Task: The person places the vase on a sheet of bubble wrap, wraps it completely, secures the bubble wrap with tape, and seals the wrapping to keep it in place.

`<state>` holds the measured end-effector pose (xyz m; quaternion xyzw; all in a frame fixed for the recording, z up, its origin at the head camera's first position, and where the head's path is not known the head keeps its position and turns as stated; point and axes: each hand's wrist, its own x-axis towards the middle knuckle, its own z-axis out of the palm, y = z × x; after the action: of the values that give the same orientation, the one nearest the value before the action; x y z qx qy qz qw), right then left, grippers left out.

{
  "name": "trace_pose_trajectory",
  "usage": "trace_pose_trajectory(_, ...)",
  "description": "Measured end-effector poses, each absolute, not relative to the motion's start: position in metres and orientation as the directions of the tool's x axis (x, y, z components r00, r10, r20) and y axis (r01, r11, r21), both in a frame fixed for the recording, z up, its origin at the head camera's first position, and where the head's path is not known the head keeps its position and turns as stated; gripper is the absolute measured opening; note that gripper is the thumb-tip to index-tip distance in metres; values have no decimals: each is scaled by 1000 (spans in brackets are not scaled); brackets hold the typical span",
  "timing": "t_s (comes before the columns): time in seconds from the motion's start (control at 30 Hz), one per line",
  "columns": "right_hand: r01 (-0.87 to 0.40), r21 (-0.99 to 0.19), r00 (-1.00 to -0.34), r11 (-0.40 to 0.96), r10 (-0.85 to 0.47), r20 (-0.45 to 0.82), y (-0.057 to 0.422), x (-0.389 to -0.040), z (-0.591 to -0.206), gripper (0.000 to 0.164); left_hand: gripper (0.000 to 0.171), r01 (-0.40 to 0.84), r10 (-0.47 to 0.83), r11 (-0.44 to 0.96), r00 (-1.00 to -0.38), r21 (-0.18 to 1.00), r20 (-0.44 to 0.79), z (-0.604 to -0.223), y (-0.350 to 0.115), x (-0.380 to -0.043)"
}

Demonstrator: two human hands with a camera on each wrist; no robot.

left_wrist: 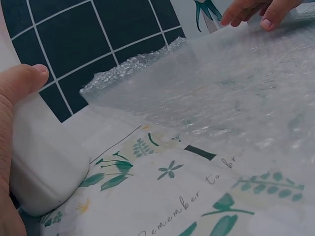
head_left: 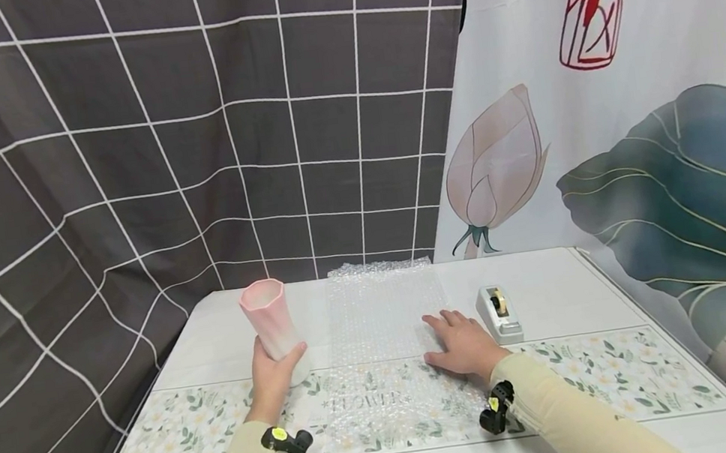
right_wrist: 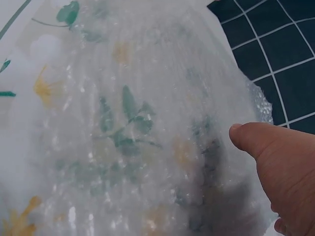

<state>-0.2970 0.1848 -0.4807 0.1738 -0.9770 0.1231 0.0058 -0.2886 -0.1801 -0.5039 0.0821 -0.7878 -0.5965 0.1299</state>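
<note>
A pink-to-white fluted vase (head_left: 269, 319) leans a little to the left in the head view. My left hand (head_left: 271, 380) grips its lower part, thumb on the near right side. In the left wrist view the vase's white base (left_wrist: 47, 152) shows close to the patterned table cover. A sheet of clear bubble wrap (head_left: 378, 323) lies spread to the right of the vase. My right hand (head_left: 464, 342) is over the sheet's right edge, fingers spread and fairly straight, thumb (right_wrist: 256, 140) pointing across the wrap.
A white tape dispenser (head_left: 499, 314) with a yellowish roll stands just beyond my right hand. The white table (head_left: 545, 272) carries a floral band printed with lettering. A dark grid curtain (head_left: 324, 133) and a white lotus-print curtain (head_left: 516, 34) hang behind it.
</note>
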Motion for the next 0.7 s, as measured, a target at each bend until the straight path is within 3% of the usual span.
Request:
trace_pose_trajectory(0.4, -387, -288, -921, 876, -351, 169, 187, -302, -461, 74, 80, 106, -233, 363, -952, 926, 201, -482, -172, -293)
trace_pose_trajectory(0.7, -316, -337, -948, 887, -288, 132, 189, -307, -431, 79, 75, 194, -140, 559, -936, 806, 322, -453, -157, -298)
